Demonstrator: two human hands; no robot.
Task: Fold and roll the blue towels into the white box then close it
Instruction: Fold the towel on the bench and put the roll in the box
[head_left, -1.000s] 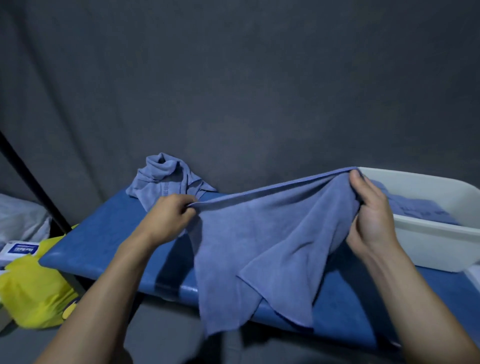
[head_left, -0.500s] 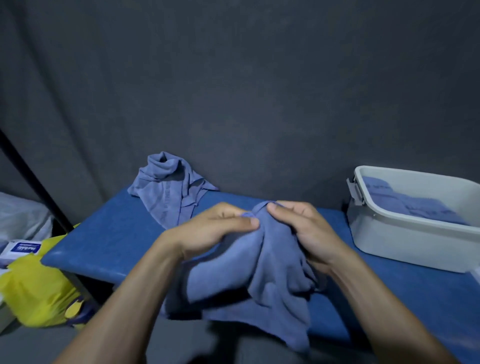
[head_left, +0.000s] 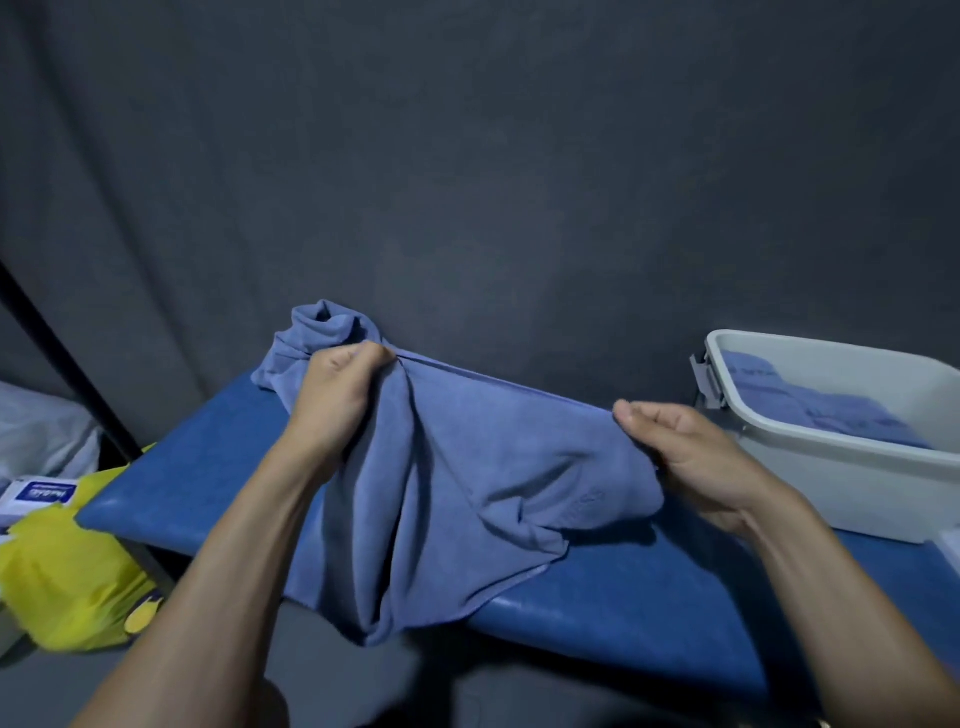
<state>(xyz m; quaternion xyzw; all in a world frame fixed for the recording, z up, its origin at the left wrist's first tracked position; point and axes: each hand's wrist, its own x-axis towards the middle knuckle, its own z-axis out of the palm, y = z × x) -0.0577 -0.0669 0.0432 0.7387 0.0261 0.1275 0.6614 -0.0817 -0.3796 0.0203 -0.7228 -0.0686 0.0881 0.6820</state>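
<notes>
Change: both hands have moved apart since half a second ago, when they met over a bunched towel; the towel is now stretched between them again.
Writing: a white packet (head_left: 39, 496) at the left edge has a blue label with white letters, too blurred to read. No other writing can be read.
Box: the white box (head_left: 852, 488) stands open on the right end of the bench (head_left: 649, 618), with a grey latch (head_left: 705, 375) on its left end.
Box contents: folded blue towels (head_left: 810, 405) lie inside it; how many I cannot tell.
Held towel: the blue towel (head_left: 467, 483) hangs from a taut top edge; it is soft and creased, and its lower part drapes over the near edge of the bench.
Left hand: the left hand (head_left: 337, 395) has its grip closed around the left top corner of the towel, fingers curled in a fist.
Right hand: the right hand (head_left: 691, 452) has its grip pinched on the right top corner, thumb against the fingers.
Other towel: 1 crumpled towel (head_left: 317, 332) lies on the far left of the bench, just behind the left hand.
Beside bench: a yellow bag (head_left: 67, 577) lies low at the left, under the packet.
Background: a dark grey curtain (head_left: 467, 182) hangs behind.
</notes>
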